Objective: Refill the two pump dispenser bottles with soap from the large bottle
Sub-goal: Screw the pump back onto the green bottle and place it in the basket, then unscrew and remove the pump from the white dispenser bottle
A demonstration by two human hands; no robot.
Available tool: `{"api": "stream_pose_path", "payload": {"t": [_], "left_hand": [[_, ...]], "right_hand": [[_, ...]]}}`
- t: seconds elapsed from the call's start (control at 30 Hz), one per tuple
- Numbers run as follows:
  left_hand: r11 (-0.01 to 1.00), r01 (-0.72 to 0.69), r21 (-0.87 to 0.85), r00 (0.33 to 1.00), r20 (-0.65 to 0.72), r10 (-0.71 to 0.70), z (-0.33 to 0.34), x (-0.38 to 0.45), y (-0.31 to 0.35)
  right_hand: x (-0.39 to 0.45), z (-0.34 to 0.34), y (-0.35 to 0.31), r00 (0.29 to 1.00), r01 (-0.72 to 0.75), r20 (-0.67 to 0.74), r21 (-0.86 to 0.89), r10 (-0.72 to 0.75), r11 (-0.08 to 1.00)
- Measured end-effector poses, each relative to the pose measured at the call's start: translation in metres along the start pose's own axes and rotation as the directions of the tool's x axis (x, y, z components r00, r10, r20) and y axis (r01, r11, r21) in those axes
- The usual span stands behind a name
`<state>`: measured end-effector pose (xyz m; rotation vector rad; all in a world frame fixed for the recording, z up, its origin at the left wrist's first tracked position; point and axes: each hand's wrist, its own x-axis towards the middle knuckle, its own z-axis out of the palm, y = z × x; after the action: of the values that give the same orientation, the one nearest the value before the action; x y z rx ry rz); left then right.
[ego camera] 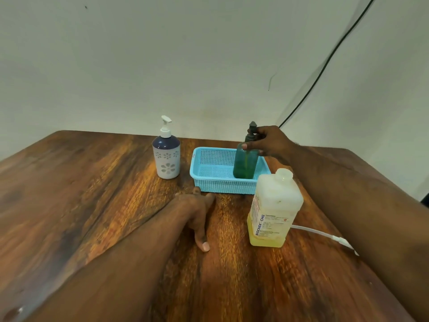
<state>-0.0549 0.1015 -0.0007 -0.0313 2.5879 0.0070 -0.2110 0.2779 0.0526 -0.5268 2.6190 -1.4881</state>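
Nearest the viewer, the left hand [197,212] is laid flat on the wooden table [92,205], fingers relaxed and spread, with nothing held; its fingertips lie just short of the blue basket [213,175]. To the right of it the large bottle [274,210] is stood upright, capped, its lower part filled with yellow soap and the upper part showing pale and apparently empty. It is judged to be moderately heavy and rigid, with flat sides that could turn slippery if soap is spilled; a hold round the broad middle, with the base supported while tilting, is thought safest. A white cable [325,234] is seen trailing behind it.

Farther off, the green pump bottle [245,163] is stood at the right end of the basket, and its neck and pump collar are grasped by the right hand [269,141], fingers curled round it. This bottle is taken to be light plastic, easily tipped, so the body would need steadying while the pump is unscrewed. To the left of the basket, apart from it, the white flowered pump bottle [166,156] is left untouched, pump fitted. A black wire [325,63] is run up the wall behind
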Motion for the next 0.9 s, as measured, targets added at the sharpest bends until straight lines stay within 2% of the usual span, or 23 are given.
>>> {"api": "stream_pose_path", "payload": {"t": [0.17,0.27,0.37,0.43,0.5,0.67,0.77,0.9], "left_hand": [[1.000,-0.018,-0.016,0.999,-0.036,0.017,-0.003,-0.016,0.001],[0.998,-0.020,-0.060,0.998,-0.054,0.017,0.000,-0.022,0.001],[0.991,-0.024,-0.134,0.995,-0.096,0.011,0.006,-0.030,-0.002],[0.983,-0.023,-0.181,0.991,-0.131,-0.001,0.011,-0.036,-0.009],[0.989,0.014,-0.149,0.990,-0.137,-0.035,0.014,-0.043,-0.020],[0.978,0.196,0.066,0.979,0.038,-0.199,0.016,-0.060,-0.058],[0.967,0.255,0.031,0.965,0.052,-0.256,0.018,-0.070,-0.084],[0.971,0.222,-0.083,0.975,0.030,-0.221,0.027,-0.073,-0.103]], "right_hand": [[-0.018,-0.011,-0.021,0.998,-0.060,0.006,-0.195,0.063,0.979],[-0.031,-0.026,-0.042,0.998,0.033,-0.042,-0.337,-0.050,0.941],[-0.048,-0.031,-0.074,0.980,0.150,-0.060,-0.383,-0.187,0.911],[-0.061,-0.026,-0.093,0.970,0.206,-0.030,-0.411,-0.239,0.888],[-0.070,-0.014,-0.109,0.967,0.241,0.027,-0.436,-0.255,0.867],[-0.076,0.034,-0.126,0.955,0.294,0.103,-0.466,-0.279,0.835],[-0.070,0.070,-0.125,0.964,0.267,0.108,-0.426,-0.244,0.864],[-0.045,0.119,-0.120,0.983,0.180,0.092,-0.302,-0.159,0.936]]}}
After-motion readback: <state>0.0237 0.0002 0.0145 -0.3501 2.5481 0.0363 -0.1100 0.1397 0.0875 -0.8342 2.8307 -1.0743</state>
